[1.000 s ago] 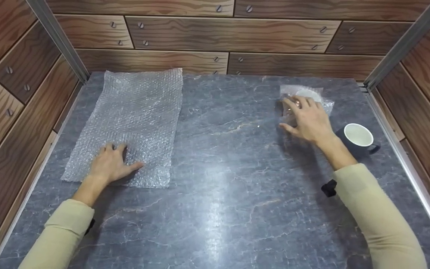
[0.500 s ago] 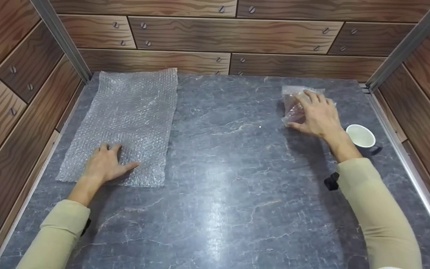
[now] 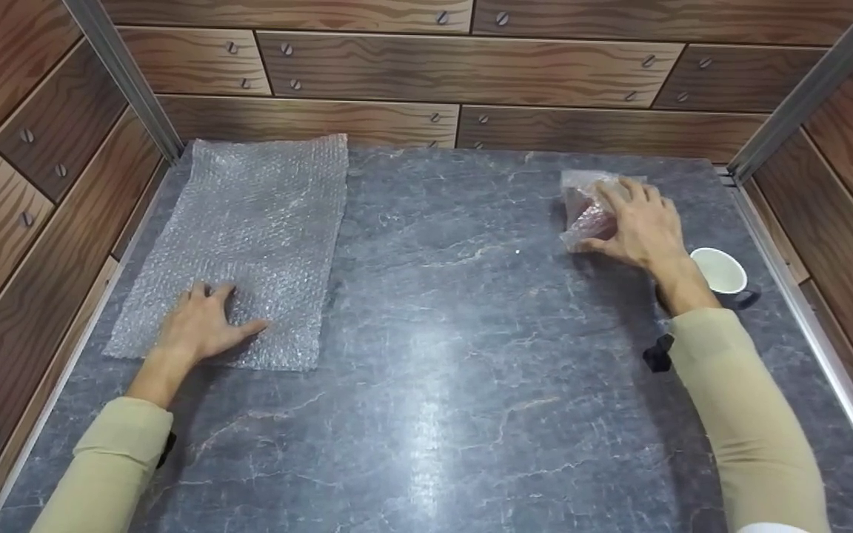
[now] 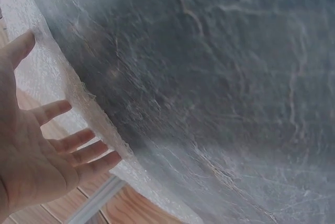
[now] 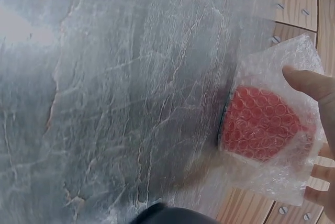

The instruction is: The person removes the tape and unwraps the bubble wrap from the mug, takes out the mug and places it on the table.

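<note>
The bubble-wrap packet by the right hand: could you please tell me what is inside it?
Inside the bubble-wrap packet, something red shows through. The right hand covers part of the packet, and the bubbles obscure details, so I cannot identify it.

You've got a lane down the mid tabletop (image 3: 426, 311), between the bubble-wrap sheet (image 3: 263, 215) under your left hand (image 3: 201, 322) and the wrapped red item (image 3: 591, 215) at your right hand (image 3: 647, 228). Mug (image 3: 721, 272) crowds your right wrist's outer side; back wall (image 3: 397, 66) limits far reach.
</note>
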Motion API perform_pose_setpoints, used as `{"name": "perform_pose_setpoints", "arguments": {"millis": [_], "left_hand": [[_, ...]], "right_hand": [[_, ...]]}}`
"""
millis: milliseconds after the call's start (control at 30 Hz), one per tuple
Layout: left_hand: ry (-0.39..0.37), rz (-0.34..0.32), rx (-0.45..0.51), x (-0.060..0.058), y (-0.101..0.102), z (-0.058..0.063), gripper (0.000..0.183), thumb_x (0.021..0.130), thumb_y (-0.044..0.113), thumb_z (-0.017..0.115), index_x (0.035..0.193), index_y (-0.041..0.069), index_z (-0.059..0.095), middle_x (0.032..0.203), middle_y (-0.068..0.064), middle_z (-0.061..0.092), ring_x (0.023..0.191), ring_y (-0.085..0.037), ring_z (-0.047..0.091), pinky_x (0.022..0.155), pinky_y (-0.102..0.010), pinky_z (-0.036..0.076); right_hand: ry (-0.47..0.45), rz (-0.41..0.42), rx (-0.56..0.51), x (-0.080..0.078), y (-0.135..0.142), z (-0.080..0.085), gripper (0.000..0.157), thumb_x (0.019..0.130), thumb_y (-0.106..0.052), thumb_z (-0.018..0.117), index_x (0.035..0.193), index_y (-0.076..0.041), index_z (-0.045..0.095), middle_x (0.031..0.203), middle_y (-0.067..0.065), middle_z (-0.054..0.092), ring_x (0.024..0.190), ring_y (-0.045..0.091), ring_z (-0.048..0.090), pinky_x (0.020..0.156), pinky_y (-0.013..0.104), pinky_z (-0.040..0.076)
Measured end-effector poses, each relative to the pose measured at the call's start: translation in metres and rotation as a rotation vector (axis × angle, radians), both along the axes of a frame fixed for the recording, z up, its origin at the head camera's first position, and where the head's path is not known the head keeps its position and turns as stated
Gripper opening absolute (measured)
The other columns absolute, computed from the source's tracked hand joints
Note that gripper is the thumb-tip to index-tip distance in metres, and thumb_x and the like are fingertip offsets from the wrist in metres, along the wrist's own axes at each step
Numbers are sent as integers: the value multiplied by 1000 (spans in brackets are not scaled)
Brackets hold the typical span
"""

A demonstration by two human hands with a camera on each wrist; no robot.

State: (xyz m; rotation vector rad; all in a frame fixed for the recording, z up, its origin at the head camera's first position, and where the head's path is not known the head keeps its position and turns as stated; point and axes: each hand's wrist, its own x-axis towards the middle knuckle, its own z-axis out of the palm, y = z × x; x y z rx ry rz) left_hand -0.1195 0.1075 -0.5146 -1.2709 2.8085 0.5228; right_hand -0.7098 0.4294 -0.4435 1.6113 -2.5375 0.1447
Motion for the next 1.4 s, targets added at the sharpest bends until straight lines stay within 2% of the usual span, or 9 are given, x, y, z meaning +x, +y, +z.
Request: {"name": "perform_pose_setpoints", "arguments": {"millis": [233, 467, 667, 867, 967, 1067, 1233, 1400], "left_hand": [[-5, 16, 20, 5, -5, 0, 112, 87, 80, 63, 162, 3, 33, 157, -47, 28, 140, -73, 32, 108, -85, 35], [-13, 16, 29, 7, -8, -1, 112, 88, 81, 61, 163, 3, 31, 158, -48, 26, 140, -73, 32, 106, -85, 37], [13, 6, -4, 10, -5, -4, 109, 89, 80, 59, 162, 3, 33, 157, -47, 28, 138, -73, 35, 104, -86, 39], [57, 19, -38, 10, -2, -4, 106, 90, 79, 60, 159, 2, 35, 155, -47, 31, 137, -71, 38, 104, -85, 40], [72, 11, -70, 7, 1, -1, 104, 90, 78, 61, 156, 1, 39, 148, -46, 38, 132, -68, 44, 100, -82, 44], [67, -2, -95, 3, 4, 3, 105, 90, 78, 61, 157, 0, 38, 149, -45, 40, 132, -66, 45, 99, -81, 46], [72, -24, -120, -9, 12, 5, 107, 91, 76, 62, 159, -2, 34, 157, -44, 34, 141, -65, 39, 106, -82, 41], [113, -48, -135, -26, 20, 6, 104, 92, 72, 64, 159, -2, 35, 157, -41, 37, 144, -62, 39, 112, -79, 38]], "right_hand": [[-19, -1, -12, -3, 0, -1, 104, 78, -51, 88, 161, -16, 37, 162, 29, 36, 143, 60, 37, 109, 78, 39], [-43, -4, -3, -6, -2, -3, 108, 76, -47, 91, 162, -16, 34, 164, 30, 33, 144, 62, 34, 110, 80, 38], [-43, -3, -3, -9, -2, -4, 105, 77, -43, 92, 161, -15, 36, 163, 29, 34, 144, 61, 35, 108, 79, 40], [-24, 4, 15, -11, -1, -4, 98, 82, -40, 89, 160, -15, 37, 162, 31, 34, 143, 62, 36, 111, 79, 40], [-13, 15, 12, -12, -1, -4, 94, 84, -37, 87, 160, -13, 38, 161, 32, 35, 143, 63, 37, 111, 79, 40], [5, 29, -1, -12, 0, -6, 90, 85, -35, 86, 158, -12, 39, 158, 32, 38, 141, 63, 38, 108, 78, 42], [29, 41, -21, -10, 1, -9, 86, 85, -35, 85, 155, -11, 41, 155, 31, 42, 139, 61, 41, 103, 76, 46], [27, 44, -22, -11, 1, -7, 85, 87, -36, 84, 156, -11, 42, 155, 30, 42, 142, 60, 39, 107, 76, 44]]}}
